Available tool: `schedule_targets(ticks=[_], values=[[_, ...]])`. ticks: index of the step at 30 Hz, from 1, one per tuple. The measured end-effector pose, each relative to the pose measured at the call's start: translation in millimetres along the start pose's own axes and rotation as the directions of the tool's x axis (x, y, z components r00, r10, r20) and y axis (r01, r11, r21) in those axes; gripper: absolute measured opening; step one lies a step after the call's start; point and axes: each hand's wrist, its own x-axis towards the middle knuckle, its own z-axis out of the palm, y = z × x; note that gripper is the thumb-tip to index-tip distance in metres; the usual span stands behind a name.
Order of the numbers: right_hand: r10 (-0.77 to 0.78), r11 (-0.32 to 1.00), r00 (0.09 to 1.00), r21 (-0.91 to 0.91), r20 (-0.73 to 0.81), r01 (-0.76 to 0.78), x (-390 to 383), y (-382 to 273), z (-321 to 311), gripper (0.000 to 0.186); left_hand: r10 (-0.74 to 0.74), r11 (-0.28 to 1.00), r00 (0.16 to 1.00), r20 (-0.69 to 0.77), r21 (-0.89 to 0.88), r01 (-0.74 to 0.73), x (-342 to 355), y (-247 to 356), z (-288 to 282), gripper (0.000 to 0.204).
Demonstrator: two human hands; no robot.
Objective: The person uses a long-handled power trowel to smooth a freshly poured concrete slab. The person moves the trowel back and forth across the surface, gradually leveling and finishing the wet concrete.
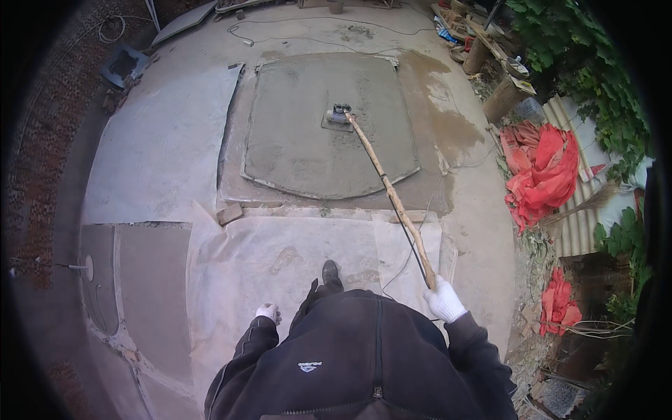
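Observation:
My right hand (444, 299), in a white glove, is closed around a long wooden pole (392, 197) with a dark cord along it. The pole slants up to a small motorised trowel (339, 116) on a flat plate, which rests on a grey slab of wet concrete (280, 126) with a curved near edge. My left hand (269, 313), also gloved, hangs at my left side with its fingers curled and nothing visible in it. My dark shoe (330, 271) stands on a pale sheet (245, 252) in front of the slab.
A white sheet (154, 140) lies left of the slab, with grey panels (150, 294) nearer me. Red plastic (539, 168), corrugated sheeting (565, 119), logs (502, 98) and leafy plants (560, 42) line the right. Loose cables (308, 22) cross the far floor, and a brick wall (38, 161) bounds the left.

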Motion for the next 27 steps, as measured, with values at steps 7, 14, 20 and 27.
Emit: schedule_targets(ticks=[7,14,20,27], values=[[-0.037,0.999,0.999,-0.034,-0.006,0.037,1.5,38.5,10.9,0.039,0.149,0.988,0.986,0.079,0.034,-0.152,-40.0,0.0,32.3,0.031],[-0.021,0.998,1.000,-0.051,-0.004,0.021,-7.4,44.7,13.2,0.036,0.250,0.961,0.968,0.014,0.122,-0.250,-59.6,-28.5,53.1,0.032],[-0.078,0.997,0.997,-0.004,-0.027,0.078,-9.0,61.9,8.5,0.039,0.088,0.978,0.995,-0.048,0.195,-0.077,-76.3,-40.2,48.2,0.028],[-0.047,0.999,0.999,-0.005,0.008,0.047,-11.4,65.0,-3.9,0.042,0.067,0.997,0.997,-0.030,-0.027,-0.068,-39.6,-48.1,55.3,0.030]])
